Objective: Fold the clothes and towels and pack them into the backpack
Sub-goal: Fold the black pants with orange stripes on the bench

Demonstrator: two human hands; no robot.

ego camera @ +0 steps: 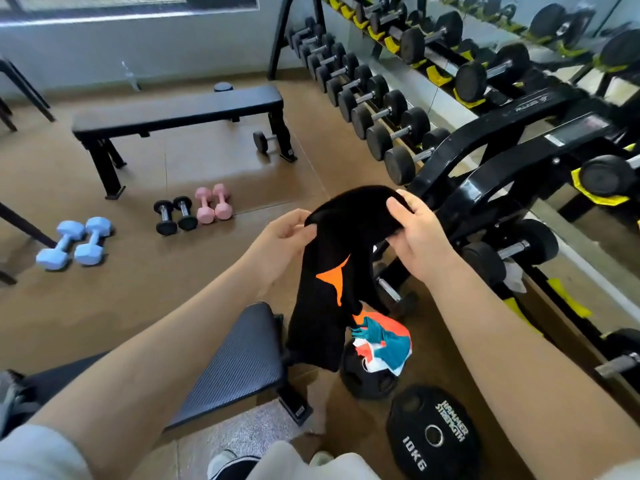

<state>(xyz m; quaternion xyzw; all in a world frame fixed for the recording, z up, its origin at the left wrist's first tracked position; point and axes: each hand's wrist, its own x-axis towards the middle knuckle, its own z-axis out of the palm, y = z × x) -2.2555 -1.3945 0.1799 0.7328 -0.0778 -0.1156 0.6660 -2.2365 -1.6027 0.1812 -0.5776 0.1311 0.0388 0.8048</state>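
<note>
A black garment [329,271] with orange patches hangs in the air in front of me, held up by its top edge. My left hand [287,233] pinches its left corner. My right hand [415,237] grips its right side, thumb over the cloth. The lower end of the garment dangles beside the black padded bench [239,362]. Below it a crumpled cloth [384,344] in orange, teal and white lies on a black weight plate [363,382]. At the left edge a grey object [8,393] lies on the bench; I cannot tell what it is. No backpack shows.
A 10 kg plate [433,434] lies on the brown floor at lower right. A long dumbbell rack [398,109] runs along the right. A flat bench [180,112] stands further off, with blue [74,242], black [175,213] and pink dumbbells [212,204] on the floor.
</note>
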